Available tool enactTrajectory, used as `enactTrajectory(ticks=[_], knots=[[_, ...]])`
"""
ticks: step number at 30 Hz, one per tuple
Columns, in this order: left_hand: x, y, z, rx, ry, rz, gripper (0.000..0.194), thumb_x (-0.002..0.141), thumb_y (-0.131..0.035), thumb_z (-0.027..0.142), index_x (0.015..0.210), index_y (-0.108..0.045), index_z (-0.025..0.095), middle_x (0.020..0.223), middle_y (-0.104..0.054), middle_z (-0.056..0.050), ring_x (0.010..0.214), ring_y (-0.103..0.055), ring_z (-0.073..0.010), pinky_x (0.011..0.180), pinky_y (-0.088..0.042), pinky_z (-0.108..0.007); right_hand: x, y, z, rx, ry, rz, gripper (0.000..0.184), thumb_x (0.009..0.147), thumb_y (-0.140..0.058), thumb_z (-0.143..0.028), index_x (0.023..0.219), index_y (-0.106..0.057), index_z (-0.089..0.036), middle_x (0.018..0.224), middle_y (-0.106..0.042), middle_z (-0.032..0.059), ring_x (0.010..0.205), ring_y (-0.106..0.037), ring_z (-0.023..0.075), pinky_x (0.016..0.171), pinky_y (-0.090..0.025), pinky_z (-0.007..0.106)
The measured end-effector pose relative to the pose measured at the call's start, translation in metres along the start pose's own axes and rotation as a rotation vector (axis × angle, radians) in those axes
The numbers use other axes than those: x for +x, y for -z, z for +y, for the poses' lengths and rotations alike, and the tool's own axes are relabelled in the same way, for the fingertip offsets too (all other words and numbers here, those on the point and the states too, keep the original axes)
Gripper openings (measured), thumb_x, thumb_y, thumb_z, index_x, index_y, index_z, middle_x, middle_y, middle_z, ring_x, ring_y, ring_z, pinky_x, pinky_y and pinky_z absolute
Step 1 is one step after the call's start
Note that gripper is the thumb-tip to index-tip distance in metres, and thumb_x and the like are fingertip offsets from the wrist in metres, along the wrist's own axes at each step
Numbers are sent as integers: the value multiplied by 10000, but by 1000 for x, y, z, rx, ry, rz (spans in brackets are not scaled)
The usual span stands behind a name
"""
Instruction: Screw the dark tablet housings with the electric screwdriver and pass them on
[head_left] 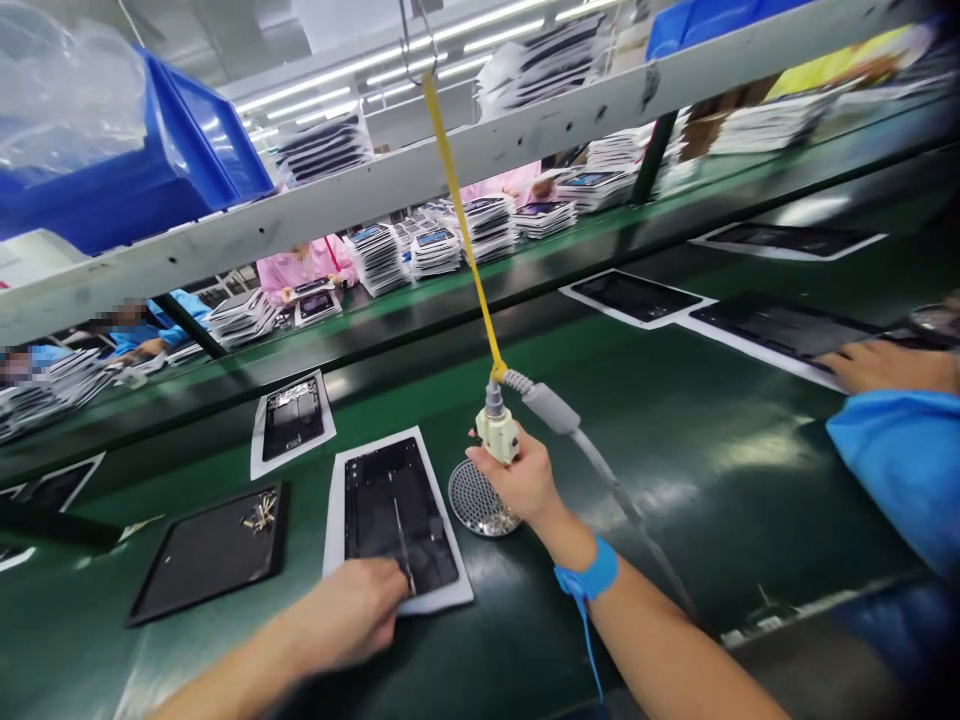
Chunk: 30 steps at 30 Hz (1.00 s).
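My right hand (529, 478) is closed around a cream-coloured electric screwdriver (498, 436), which hangs from a yellow strap (469, 240). Its tip is hidden. Just below it lies a round perforated metal dish (469, 500) with small shiny pieces, perhaps screws, at its near edge. My left hand (365, 610) rests with curled fingers at the lower edge of a black tablet housing (394, 500); whatever is between the fingertips is hidden. White sheet material (336, 510) lies under the housing. A blue strap (592, 570) circles my right wrist.
A black tray (202, 560) with small metal pieces sits to the left. Another housing (292, 418) lies behind it. A grey cable (615, 490) runs down beside my right arm. At the right, a co-worker's hand (892, 365) touches a dark panel (780, 325). A shelf (330, 190) crosses above.
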<state>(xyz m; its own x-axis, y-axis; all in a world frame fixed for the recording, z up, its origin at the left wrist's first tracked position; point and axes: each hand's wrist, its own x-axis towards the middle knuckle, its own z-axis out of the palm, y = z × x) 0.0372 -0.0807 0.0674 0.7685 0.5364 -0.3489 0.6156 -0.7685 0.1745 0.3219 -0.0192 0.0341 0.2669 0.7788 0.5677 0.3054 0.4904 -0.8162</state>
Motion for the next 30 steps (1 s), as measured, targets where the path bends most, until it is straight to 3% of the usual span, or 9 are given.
enactTrajectory(ticks=[4,7,13,17,19,22,25,27,30], knots=[[-23,-47,41,-82,-61,-23,160,821,-587,77,902,-576,214,942,-719,-51,820,-677,-198,750,-528,-280,1,-2,6,33,-55,-30,326,839,-753,-504,950,-705,-202,850,-763,53,742,-698,209,733,-583,326],[-23,-52,42,-199,-122,-2,113,826,-635,120,873,-610,219,897,-725,-34,799,-677,-185,731,-518,-262,0,0,6,62,-90,-76,400,816,-759,-538,1023,-698,-201,889,-768,54,768,-704,212,745,-585,329],[12,-22,-36,-362,141,464,215,966,-501,307,887,-678,214,840,-717,-45,755,-657,-172,713,-494,-271,3,3,8,221,-55,-247,594,871,-638,-705,1158,-661,-186,889,-753,70,783,-718,232,708,-602,343],[40,-25,-100,-382,482,863,276,927,-497,407,824,-662,211,778,-708,-51,697,-642,-190,673,-475,-296,9,14,27,135,-140,-84,569,927,-549,-697,1190,-646,-202,1058,-756,108,863,-739,239,840,-621,412],[46,-34,-119,-421,552,953,293,905,-507,441,815,-666,211,741,-702,-43,660,-632,-188,656,-470,-298,4,27,39,12,-259,-44,534,914,-576,-665,1181,-643,-207,1114,-749,124,901,-746,249,904,-614,458],[49,-45,-129,-476,511,941,316,896,-515,465,789,-676,214,686,-683,-25,617,-613,-180,632,-462,-290,-18,49,51,-187,-324,-333,588,851,-694,-582,1307,-620,-219,1303,-695,152,1175,-698,308,1046,-558,518],[50,-48,-128,-501,458,898,319,901,-523,465,796,-692,216,681,-680,-17,616,-610,-177,628,-458,-284,-41,56,51,-407,-261,-596,1026,636,-900,-526,1510,-482,-191,1616,-429,208,1509,-419,387,1239,-369,572],[51,-48,-127,-516,457,890,321,906,-519,462,801,-696,217,683,-681,-15,617,-610,-176,629,-454,-283,-50,49,49,-516,-220,-683,1182,559,-948,-499,1561,-418,-165,1670,-318,232,1566,-305,411,1282,-283,583],[53,-47,-127,-546,462,892,334,910,-504,466,797,-695,216,679,-682,-13,614,-608,-174,628,-450,-281,-53,37,49,-604,-187,-680,1107,603,-914,-449,1551,-427,-149,1624,-368,237,1535,-355,401,1278,-302,565]])
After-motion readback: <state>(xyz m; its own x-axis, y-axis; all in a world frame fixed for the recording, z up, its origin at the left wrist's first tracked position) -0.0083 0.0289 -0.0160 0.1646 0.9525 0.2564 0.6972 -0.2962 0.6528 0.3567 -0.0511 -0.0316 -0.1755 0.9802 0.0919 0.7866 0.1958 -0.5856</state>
